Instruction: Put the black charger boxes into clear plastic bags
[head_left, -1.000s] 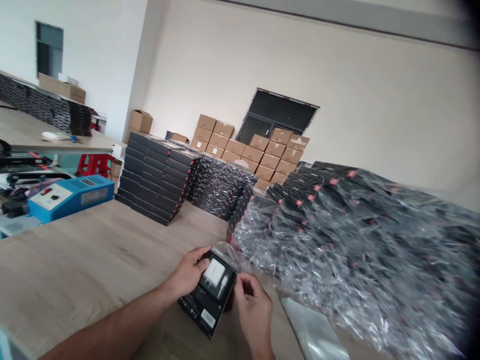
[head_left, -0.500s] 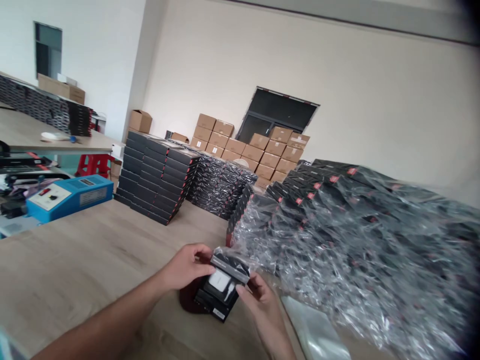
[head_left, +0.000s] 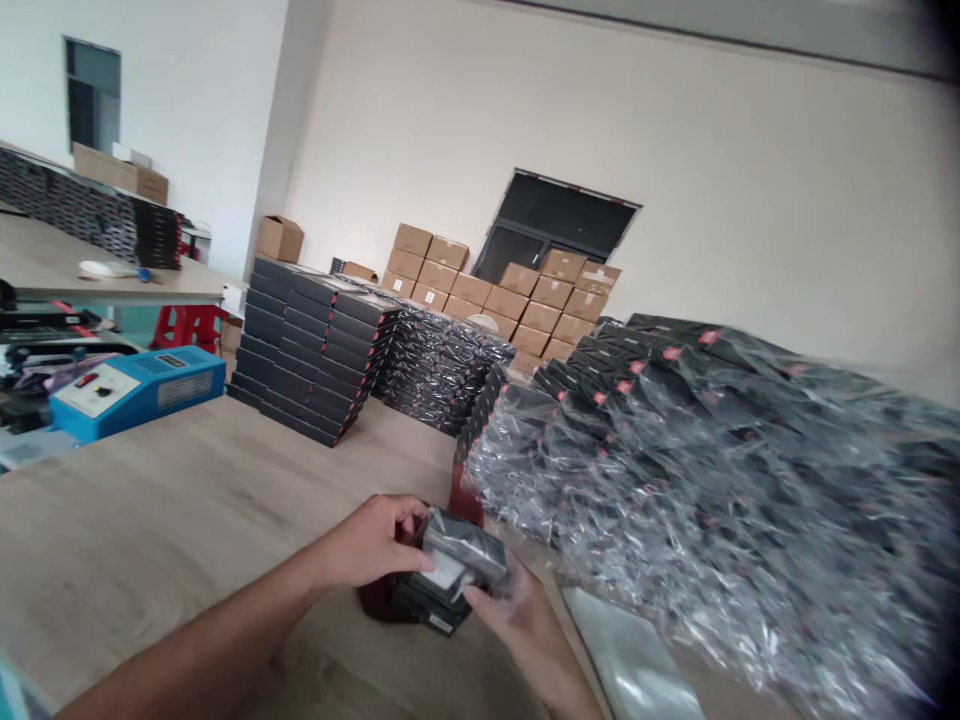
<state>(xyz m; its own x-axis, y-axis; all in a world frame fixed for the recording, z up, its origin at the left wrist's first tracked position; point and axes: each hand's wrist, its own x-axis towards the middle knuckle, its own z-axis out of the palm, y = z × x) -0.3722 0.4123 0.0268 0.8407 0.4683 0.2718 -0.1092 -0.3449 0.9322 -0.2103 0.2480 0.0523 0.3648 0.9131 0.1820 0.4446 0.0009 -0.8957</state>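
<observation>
- left hand point(head_left: 379, 540) and right hand point(head_left: 521, 610) gripping black box point(head_left: 466, 545) from opposite sides, apparently for steadiness.
- clear plastic point(head_left: 634, 655) lies beside right forearm, seemingly for easy reach.

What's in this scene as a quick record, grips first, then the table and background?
Left grip: on the near-left side of a small black box, thumb on its face
Right grip: on the box's right side, clear film at its fingers
Table: wood-patterned, flat clear plastic at right
Right side: pile of film-wrapped black boxes
Left, beyond grips: stack of black boxes
Far left: blue machine
Back: brown cartons before a dark window
</observation>
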